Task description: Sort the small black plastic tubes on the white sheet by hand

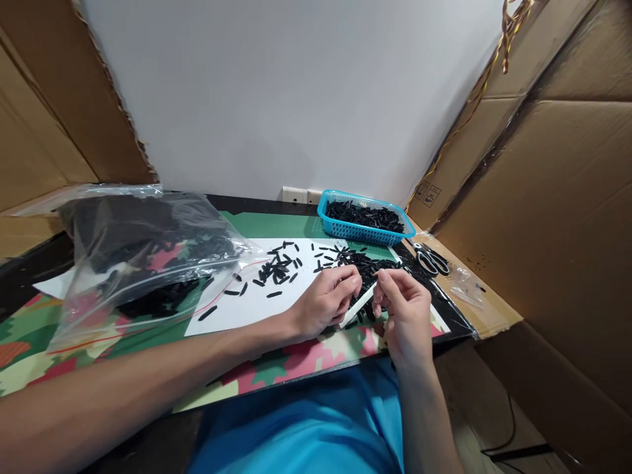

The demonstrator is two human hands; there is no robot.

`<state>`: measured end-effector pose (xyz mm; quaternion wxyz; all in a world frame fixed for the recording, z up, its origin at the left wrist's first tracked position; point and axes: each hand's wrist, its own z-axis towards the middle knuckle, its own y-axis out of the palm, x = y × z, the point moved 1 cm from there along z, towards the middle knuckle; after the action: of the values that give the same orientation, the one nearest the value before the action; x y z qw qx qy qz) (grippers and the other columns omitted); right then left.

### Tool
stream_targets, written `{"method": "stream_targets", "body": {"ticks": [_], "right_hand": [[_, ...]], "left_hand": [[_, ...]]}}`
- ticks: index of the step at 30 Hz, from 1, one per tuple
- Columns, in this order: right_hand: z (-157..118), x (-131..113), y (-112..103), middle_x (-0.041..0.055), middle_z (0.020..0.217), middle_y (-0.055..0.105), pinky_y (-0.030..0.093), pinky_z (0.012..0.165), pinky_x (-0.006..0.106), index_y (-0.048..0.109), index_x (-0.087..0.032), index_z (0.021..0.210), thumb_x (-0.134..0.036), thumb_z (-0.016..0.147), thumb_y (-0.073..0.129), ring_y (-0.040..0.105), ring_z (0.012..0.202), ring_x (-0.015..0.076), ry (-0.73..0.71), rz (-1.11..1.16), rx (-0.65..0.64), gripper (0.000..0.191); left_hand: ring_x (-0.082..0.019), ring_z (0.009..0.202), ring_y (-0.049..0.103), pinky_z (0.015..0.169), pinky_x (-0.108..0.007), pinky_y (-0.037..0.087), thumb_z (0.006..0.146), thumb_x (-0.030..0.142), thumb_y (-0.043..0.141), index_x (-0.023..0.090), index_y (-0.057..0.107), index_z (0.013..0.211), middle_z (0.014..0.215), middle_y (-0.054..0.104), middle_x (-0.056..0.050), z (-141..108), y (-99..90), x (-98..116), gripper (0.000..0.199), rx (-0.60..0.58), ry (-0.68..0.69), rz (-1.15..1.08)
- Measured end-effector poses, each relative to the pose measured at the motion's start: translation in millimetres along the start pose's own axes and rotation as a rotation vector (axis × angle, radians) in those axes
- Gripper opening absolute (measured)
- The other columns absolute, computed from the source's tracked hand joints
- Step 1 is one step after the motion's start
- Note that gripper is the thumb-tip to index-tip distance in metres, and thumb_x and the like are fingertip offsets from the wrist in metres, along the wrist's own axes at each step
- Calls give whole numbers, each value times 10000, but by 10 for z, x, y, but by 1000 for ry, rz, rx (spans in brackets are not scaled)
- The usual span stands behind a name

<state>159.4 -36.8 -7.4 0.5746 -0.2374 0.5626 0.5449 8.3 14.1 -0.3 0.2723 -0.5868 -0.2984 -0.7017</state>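
Note:
My left hand is closed above the near edge of a pile of small black pieces; what its curled fingers hold, if anything, is hidden. Just right of it, my right hand pinches something small between thumb and forefinger, too tiny to name. A white strip lies slantwise on the pile between both hands. Loose black pieces are scattered over white paper to the left. Behind the pile stands a blue basket full of similar black pieces.
A clear plastic bag with black contents covers the table's left side. Black-handled scissors and a small clear bag lie at the right. Cardboard walls flank the table, and sockets sit behind it.

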Motion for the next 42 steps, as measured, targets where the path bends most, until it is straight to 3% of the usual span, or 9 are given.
{"method": "stream_targets", "body": {"ticks": [10,17,26,42], "right_hand": [[-4,42,25,-51,548,567,342,430,215,736,-166,745,-432,799,923,439,463,77,38,23,15,330],[2,36,12,-44,542,588,363,441,206,733,-166,739,-419,845,898,462,459,73,-35,-65,-4,321],[6,12,3,-36,593,617,414,458,217,757,-182,848,-415,922,827,505,483,90,-63,-83,-97,254],[-7,-34,31,-31,601,621,409,462,238,715,-198,823,-468,930,799,509,496,109,-64,-141,-118,302]], "left_hand": [[-53,371,285,369,-174,283,1039,585,581,221,498,875,470,393,116,-22,17,2,407,-15,72,45],[-41,382,281,385,-159,292,1049,547,588,219,496,873,491,388,123,-15,5,-7,383,13,106,50],[-36,389,275,396,-139,302,1068,526,562,221,511,921,516,380,133,-12,-7,-24,343,32,146,40],[-35,388,268,395,-134,288,1068,531,557,219,507,916,510,388,132,-12,4,5,350,39,142,46]]}}
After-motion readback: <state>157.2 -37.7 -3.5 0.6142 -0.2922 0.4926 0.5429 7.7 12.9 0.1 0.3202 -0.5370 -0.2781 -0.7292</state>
